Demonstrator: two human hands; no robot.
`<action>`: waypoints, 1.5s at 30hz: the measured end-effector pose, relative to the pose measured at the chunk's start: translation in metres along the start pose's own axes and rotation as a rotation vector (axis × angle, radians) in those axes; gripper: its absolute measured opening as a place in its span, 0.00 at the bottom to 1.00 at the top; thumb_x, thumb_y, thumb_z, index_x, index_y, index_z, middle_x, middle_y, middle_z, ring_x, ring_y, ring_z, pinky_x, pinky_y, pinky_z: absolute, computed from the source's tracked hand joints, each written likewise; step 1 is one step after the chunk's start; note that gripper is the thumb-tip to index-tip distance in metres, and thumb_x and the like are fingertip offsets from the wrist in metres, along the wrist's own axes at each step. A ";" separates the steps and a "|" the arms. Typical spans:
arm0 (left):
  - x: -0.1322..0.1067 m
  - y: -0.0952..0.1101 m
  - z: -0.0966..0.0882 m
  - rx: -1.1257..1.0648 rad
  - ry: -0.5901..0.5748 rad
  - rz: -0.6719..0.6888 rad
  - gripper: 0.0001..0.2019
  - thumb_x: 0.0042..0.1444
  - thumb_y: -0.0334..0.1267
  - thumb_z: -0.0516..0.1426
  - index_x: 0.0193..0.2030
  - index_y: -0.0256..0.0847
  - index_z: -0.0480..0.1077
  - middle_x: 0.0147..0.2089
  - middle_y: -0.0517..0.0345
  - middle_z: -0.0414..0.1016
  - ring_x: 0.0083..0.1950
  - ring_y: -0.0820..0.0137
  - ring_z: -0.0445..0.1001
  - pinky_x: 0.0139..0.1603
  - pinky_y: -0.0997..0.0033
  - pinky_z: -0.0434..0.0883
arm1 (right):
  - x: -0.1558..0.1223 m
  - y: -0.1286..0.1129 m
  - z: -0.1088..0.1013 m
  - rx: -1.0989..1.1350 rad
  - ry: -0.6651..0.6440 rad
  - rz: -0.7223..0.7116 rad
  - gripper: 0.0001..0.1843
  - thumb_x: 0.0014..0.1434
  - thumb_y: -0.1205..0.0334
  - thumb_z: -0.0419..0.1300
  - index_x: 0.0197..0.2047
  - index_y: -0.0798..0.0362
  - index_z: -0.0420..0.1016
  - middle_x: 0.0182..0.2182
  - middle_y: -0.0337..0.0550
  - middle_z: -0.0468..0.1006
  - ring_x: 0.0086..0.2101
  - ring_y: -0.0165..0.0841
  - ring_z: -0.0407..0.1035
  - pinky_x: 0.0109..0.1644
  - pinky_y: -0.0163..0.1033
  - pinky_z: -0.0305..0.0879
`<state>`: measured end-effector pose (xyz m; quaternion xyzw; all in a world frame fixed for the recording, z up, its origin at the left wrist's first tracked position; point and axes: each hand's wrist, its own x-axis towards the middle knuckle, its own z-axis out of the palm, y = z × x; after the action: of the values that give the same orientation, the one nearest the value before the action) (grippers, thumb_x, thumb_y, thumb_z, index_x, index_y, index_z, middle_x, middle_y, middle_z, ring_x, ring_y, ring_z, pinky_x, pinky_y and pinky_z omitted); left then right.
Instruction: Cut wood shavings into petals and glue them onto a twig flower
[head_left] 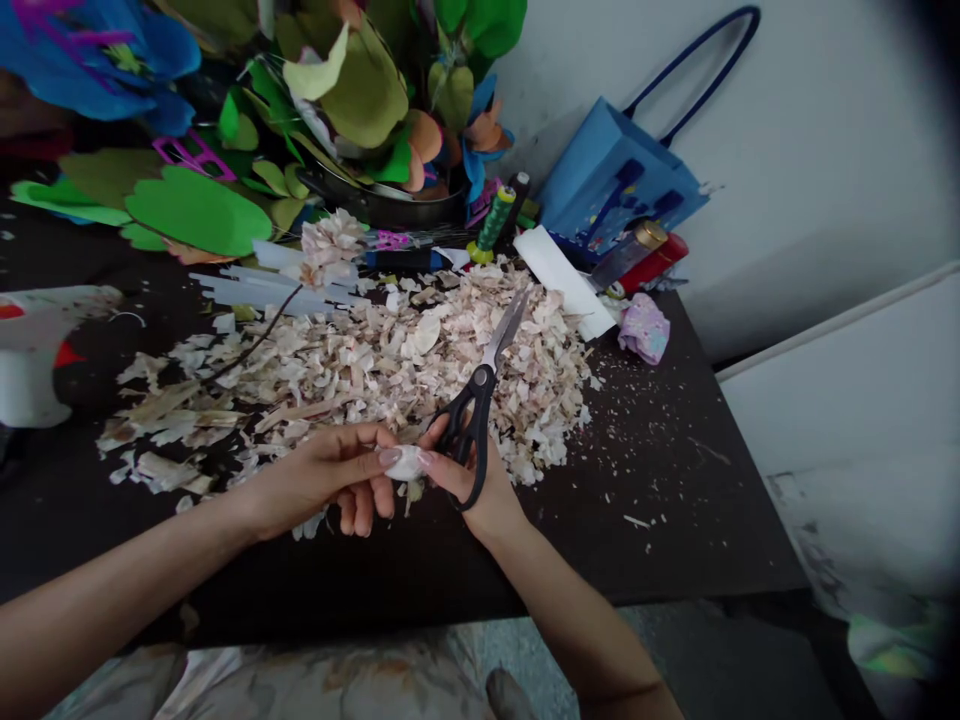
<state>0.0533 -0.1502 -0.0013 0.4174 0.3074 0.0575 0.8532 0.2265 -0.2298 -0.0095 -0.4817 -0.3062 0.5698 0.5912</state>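
Between thumb and fingers, my left hand (341, 475) pinches a small white papery piece (406, 463) that looks like garlic skin. My right hand (480, 490) has a pair of black-handled scissors (482, 385) looped over its fingers, blades pointing away and close together. The thumb of that same hand also touches the white piece from the right. Below the blades spreads a wide heap of pale papery flakes (360, 365). A papery flower (332, 245) on a thin dark stem lies across the heap's left part.
A white glue gun (37, 350) is at the left. Behind the heap are translucent sticks (262, 290), a green thread spool (495, 222), a white roll (564, 280) and a blue bag (619, 185). Colourful artificial flowers (360, 90) fill the back. The dark table (637, 480) ends at the right.
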 end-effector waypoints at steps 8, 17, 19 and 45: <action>-0.002 0.006 -0.009 -0.023 0.165 0.170 0.14 0.56 0.48 0.63 0.32 0.39 0.69 0.21 0.62 0.77 0.17 0.78 0.71 0.16 0.85 0.68 | 0.003 -0.007 -0.004 -0.020 0.105 -0.043 0.16 0.49 0.58 0.70 0.37 0.50 0.69 0.29 0.37 0.76 0.24 0.28 0.66 0.25 0.34 0.62; 0.004 -0.006 -0.008 -0.036 0.111 0.197 0.11 0.57 0.45 0.63 0.34 0.38 0.74 0.31 0.56 0.81 0.28 0.74 0.78 0.28 0.78 0.75 | 0.000 0.009 0.002 0.004 0.001 -0.056 0.19 0.47 0.59 0.72 0.39 0.49 0.69 0.35 0.39 0.77 0.27 0.28 0.68 0.25 0.33 0.62; 0.003 -0.007 -0.009 -0.018 0.143 0.254 0.11 0.57 0.45 0.63 0.35 0.39 0.74 0.33 0.55 0.82 0.30 0.73 0.79 0.30 0.77 0.76 | 0.000 0.010 0.001 0.012 0.002 -0.085 0.19 0.48 0.59 0.72 0.40 0.49 0.68 0.35 0.39 0.77 0.25 0.28 0.68 0.24 0.33 0.62; 0.004 -0.008 -0.025 0.973 0.288 1.057 0.14 0.65 0.32 0.53 0.52 0.49 0.77 0.52 0.53 0.79 0.52 0.63 0.76 0.58 0.64 0.68 | 0.014 0.001 0.000 -0.099 0.066 -0.134 0.21 0.42 0.57 0.74 0.35 0.49 0.68 0.31 0.37 0.75 0.26 0.29 0.67 0.29 0.36 0.66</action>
<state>0.0405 -0.1366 -0.0205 0.8301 0.1648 0.3725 0.3807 0.2281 -0.2160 -0.0128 -0.5074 -0.3459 0.4969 0.6132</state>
